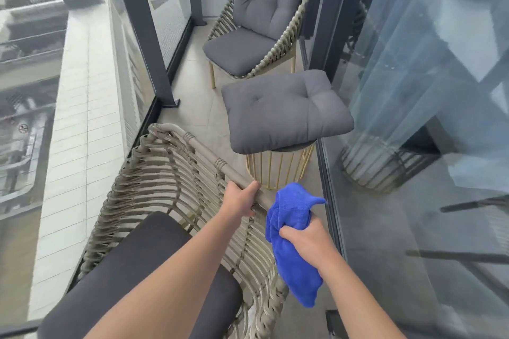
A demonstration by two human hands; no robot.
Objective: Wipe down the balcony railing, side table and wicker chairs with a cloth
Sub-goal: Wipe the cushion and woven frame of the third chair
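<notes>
Gripping chair rim [209,155], cloth [294,242] bunched.

We observe the left hand [240,199] gripping the near wicker chair's [170,173] top rail. The right hand [304,237] holds a bunched blue cloth [292,228] against that rail. A grey cushion [283,110] lies on the side table [278,170].

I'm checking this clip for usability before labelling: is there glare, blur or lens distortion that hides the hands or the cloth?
Head view: soft, even daylight with no hard shadows; the left hand on the near wicker chair rim and the right hand gripping the blue cloth are sharp; wide-angle bending curves the railing posts; reflections haze the glass door at right.
</notes>
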